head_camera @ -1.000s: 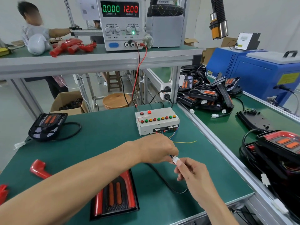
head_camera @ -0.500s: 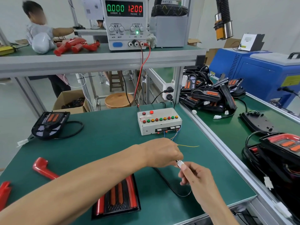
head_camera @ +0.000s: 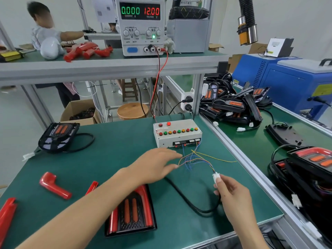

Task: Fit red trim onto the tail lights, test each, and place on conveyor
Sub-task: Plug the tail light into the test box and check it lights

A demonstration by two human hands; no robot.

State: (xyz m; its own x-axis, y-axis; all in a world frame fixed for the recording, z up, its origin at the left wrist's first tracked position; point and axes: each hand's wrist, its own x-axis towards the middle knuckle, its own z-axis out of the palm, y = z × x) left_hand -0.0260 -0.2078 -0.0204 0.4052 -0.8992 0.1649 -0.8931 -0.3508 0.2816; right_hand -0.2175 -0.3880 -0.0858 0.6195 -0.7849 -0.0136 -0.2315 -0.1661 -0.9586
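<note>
A tail light (head_camera: 130, 213) with red trim fitted lies on the green bench near the front edge, partly under my left forearm. Its black cable (head_camera: 188, 200) loops right to a white connector (head_camera: 215, 176), which my right hand (head_camera: 231, 194) pinches. Thin coloured wires (head_camera: 195, 159) run from the connector to the white test box (head_camera: 177, 133) with its row of coloured buttons. My left hand (head_camera: 156, 166) hovers with fingers stretched out toward the wires, holding nothing.
Loose red trim pieces (head_camera: 53, 186) lie at the left, and an untrimmed tail light (head_camera: 58, 136) sits at the far left. The power supply (head_camera: 141, 24) on the shelf reads 0.000 A, 12.00 V. Tail lights (head_camera: 233, 106) pile on the conveyor (head_camera: 251, 146) at right. A person stands behind the shelf.
My left hand has let go of the connector and opened, moving left and away. My right hand has drawn the connector back to the right, pulling the coloured wires out.
</note>
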